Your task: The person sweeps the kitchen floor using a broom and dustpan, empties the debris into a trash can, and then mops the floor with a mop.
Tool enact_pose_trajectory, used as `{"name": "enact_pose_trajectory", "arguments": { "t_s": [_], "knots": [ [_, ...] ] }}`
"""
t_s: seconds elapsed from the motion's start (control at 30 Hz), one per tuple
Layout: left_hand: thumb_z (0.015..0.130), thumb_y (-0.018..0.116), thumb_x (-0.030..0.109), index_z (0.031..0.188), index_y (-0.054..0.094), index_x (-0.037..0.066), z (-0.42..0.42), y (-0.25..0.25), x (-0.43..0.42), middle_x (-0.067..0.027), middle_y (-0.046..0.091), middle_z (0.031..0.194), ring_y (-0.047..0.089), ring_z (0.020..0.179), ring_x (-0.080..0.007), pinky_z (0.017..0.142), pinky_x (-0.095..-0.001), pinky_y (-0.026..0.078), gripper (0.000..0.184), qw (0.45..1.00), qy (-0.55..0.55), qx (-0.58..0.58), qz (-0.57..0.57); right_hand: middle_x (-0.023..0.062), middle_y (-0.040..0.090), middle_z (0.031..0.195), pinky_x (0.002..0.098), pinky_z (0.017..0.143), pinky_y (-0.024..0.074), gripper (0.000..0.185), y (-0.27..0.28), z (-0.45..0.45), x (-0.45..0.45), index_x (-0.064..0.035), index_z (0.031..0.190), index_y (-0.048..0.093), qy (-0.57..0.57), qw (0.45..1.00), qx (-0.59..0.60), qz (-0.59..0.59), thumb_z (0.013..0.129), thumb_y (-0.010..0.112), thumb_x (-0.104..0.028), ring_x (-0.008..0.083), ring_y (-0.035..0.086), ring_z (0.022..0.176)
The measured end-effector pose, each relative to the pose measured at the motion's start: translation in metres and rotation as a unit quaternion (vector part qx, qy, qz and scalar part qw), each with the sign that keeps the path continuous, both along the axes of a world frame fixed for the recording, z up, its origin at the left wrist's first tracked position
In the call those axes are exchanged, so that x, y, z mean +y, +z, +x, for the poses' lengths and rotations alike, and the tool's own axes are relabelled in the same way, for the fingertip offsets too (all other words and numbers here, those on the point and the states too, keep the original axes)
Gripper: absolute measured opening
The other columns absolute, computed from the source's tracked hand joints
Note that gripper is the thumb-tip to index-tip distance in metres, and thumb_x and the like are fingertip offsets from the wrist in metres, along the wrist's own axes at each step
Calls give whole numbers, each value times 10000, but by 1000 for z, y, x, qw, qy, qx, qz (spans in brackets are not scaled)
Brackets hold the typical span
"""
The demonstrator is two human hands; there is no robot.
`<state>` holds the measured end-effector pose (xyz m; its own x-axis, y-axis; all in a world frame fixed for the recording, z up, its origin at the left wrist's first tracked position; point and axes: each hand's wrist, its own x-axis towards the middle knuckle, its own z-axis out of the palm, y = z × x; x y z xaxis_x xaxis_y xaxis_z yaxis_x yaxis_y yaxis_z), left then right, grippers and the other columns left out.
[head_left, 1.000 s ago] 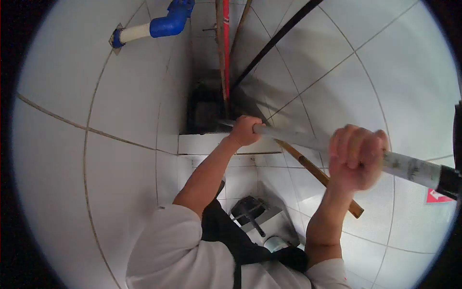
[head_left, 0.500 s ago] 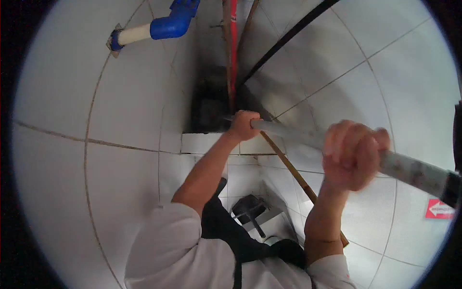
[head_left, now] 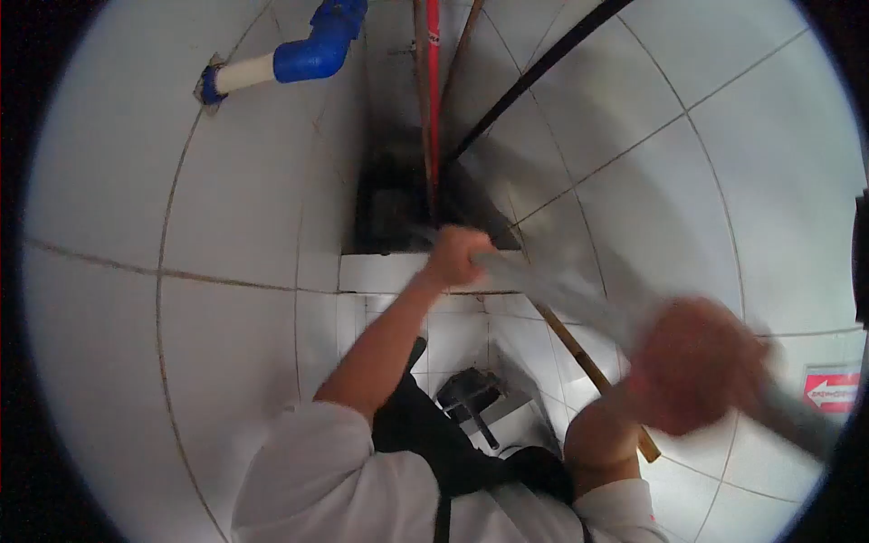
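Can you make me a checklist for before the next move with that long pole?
1. Left hand closed around the long, light grey, round pole: ok.
2. Right hand closed around the pole's nearer part: ok, though the hand is blurred.
3. Pole's far tip easy to see: not ok, it fades into the dark recess behind the white tiled ledge.
4. Pole away from the bent blue plastic pipe: ok, the pipe is up on the left wall.
5. Pole not touching the thin yellow-brown stick: cannot tell, depth is unclear there.
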<state>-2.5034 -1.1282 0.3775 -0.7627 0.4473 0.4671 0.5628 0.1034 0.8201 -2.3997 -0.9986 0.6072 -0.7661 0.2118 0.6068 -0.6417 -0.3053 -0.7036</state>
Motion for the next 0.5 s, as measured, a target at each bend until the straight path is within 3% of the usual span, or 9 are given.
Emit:
{"name": "enact_pose_trajectory", "arguments": {
  "t_s": [0.03, 0.07, 0.1, 0.17, 0.2, 0.3, 0.33, 0.43, 0.5],
  "knots": [
    [588, 689, 123, 633, 600, 76, -18, -29, -4, -130, 587, 623, 582, 592, -349, 538, -385, 440, 111, 999, -8, -43, -27, 6, 443, 606, 245, 506, 400, 214, 1, 0, 1, -89, 799, 499, -15, 1000, -5, 0, 979, 409, -164, 122, 455, 532],
    [568, 694, 134, 635, 593, 82, -31, -26, -5, -122, 593, 632, 577, 610, -367, 549, -394, 444, 132, 995, -17, -80, -50, 7, 445, 608, 246, 508, 403, 208, 5, -1, -1, -88, 806, 501, -41, 999, -6, 0, 978, 411, -163, 123, 458, 536],
    [573, 695, 128, 634, 586, 73, -36, -24, 1, -131, 587, 628, 579, 599, -357, 545, -395, 441, 137, 999, -15, -39, -13, 8, 447, 610, 247, 510, 405, 203, 7, 2, -1, -86, 812, 503, -48, 999, -2, -1, 978, 413, -162, 124, 462, 540],
    [583, 697, 117, 632, 573, 54, 13, 17, -6, -148, 575, 620, 583, 579, -338, 538, -396, 434, 147, 999, -17, 1, 42, 11, 450, 615, 248, 513, 411, 192, 4, 14, -10, -83, 825, 507, -29, 999, -5, -14, 977, 417, -160, 125, 469, 549],
    [575, 716, 130, 657, 601, 50, 22, 21, -7, -160, 593, 649, 612, 607, -322, 552, -390, 446, 162, 1000, -23, -9, -3, 12, 452, 617, 249, 515, 414, 187, 3, 10, -10, -82, 832, 509, -13, 1000, -3, -11, 977, 419, -158, 126, 472, 553],
    [580, 717, 148, 678, 632, 68, -27, -44, -1, -148, 611, 674, 623, 635, -319, 581, -381, 457, 153, 995, 4, -52, -81, 16, 457, 624, 251, 520, 422, 173, 1, -2, -8, -77, 851, 515, -20, 1000, -2, 0, 976, 425, -155, 128, 482, 565],
    [573, 720, 165, 677, 636, 74, -36, -59, 1, -136, 615, 679, 597, 644, -360, 589, -380, 455, 162, 998, 14, -15, -52, 17, 458, 626, 251, 522, 424, 168, 4, -5, -5, -75, 858, 517, -45, 999, -2, 2, 976, 427, -154, 129, 486, 570],
    [562, 724, 164, 715, 633, 29, 9, 1, -7, -172, 615, 703, 594, 652, -377, 599, -372, 459, 224, 999, -30, 0, 36, 21, 463, 632, 253, 527, 433, 155, -5, 1, -11, -70, 877, 524, -23, 1000, -6, -11, 975, 433, -150, 131, 496, 582],
    [538, 720, 162, 750, 657, 40, 1, -19, -3, -161, 634, 730, 608, 675, -374, 614, -368, 476, 253, 999, -25, -22, 2, 23, 467, 637, 255, 531, 438, 148, -13, -8, -9, -67, 890, 528, 16, 1000, 2, -3, 974, 437, -148, 133, 503, 590]
  ]
}}
